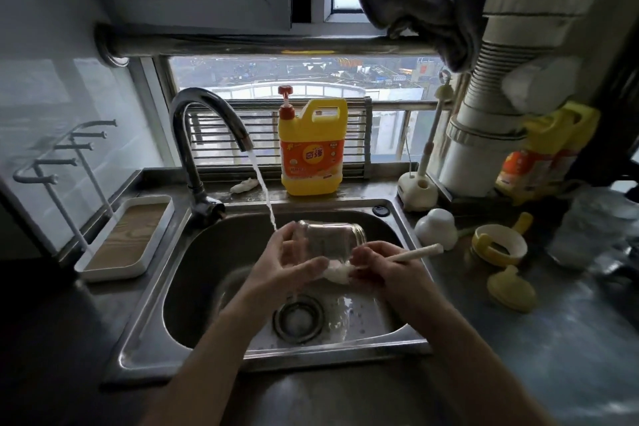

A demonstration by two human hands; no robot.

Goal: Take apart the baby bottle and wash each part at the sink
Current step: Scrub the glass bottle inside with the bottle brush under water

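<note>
I'm coming in over the front rim of the stainless steel sink (242, 361), and just past the round metal drain strainer (298, 318) both hands are working above the basin. The left hand (290, 266) is cupping the clear glass baby bottle body (325, 239), fingers curled round its base end, holding it on its side with the threaded mouth pointing right. The right hand (383, 268) is pinching the cream plastic handle of the bottle brush (415, 252). Its white sponge head (337, 273) is sitting against the underside of the glass near the mouth, outside rather than inside as far as I can tell. I'm reading this as the scrubbing step. To do it well I'm thinking firm grip on wet glass, turn the mouth toward the brush, feed the sponge straight in and twist to the bottom. The thin stream of tap water (264, 194) is landing on the left fingers at the base end, so the mouth wants bringing under it for the rinse. On the counter to the right, the white domed cap (436, 228), the yellow handled collar ring (499, 245) and a pale yellow soft-looking piece (511, 290) are lying apart, each needing its own wash. Behind them, the curved chrome faucet (200, 135) is running, and the yellow detergent jug with the red pump (313, 149) is standing on the ledge within reach.
</note>
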